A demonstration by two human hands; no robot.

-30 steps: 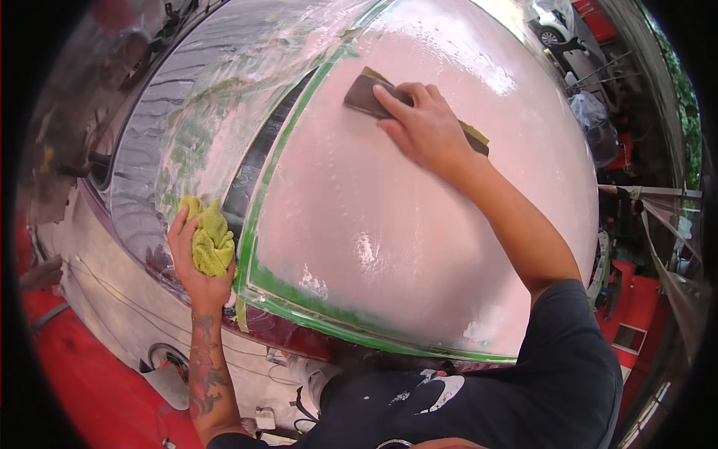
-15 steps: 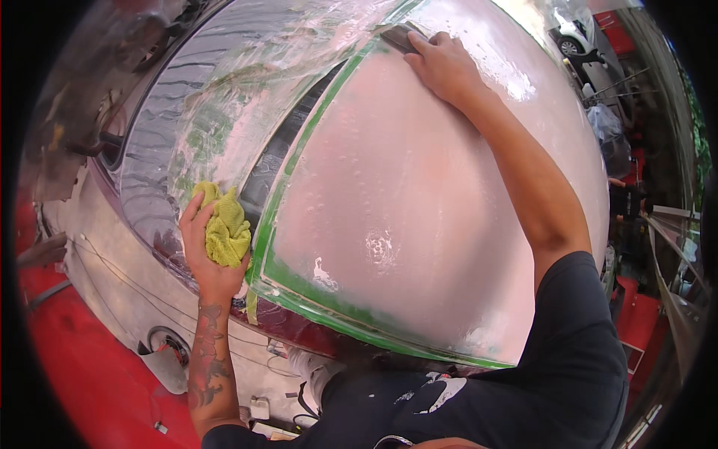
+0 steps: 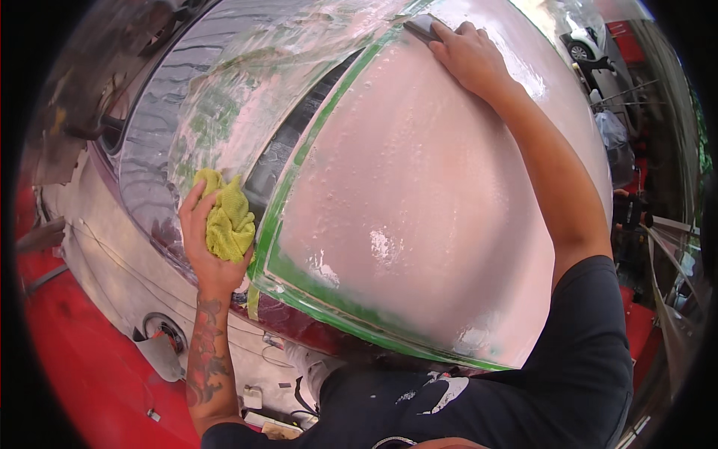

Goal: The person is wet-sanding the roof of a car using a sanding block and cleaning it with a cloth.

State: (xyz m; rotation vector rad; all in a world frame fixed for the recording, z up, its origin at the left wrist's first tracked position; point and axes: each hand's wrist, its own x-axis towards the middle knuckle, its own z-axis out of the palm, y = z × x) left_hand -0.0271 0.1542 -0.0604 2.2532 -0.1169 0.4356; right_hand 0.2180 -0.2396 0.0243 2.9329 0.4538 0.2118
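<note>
A yellow-green cloth (image 3: 230,222) is bunched in my left hand (image 3: 196,238), its fingers curled round one side. That hand rests at the windshield's lower corner, beside the green masking tape (image 3: 320,123). My right hand (image 3: 476,61) stretches far across a wet, pinkish car roof (image 3: 419,187) with green-edged borders. Under its fingers is a flat dark grey sanding block (image 3: 422,28), pressed near the far taped edge. Water beads and shiny wet patches lie on the roof.
Crumpled clear plastic film (image 3: 247,90) drapes over the windshield and reaches the wet dark hood (image 3: 153,142). Below at left are a red floor area (image 3: 82,337) and a wheel-like round part (image 3: 163,333). A white car (image 3: 580,46) stands at far right.
The view has shifted slightly, so the roof and right arm sit a little further right. Both hands keep their holds, the sanding block still by the far taped edge.
</note>
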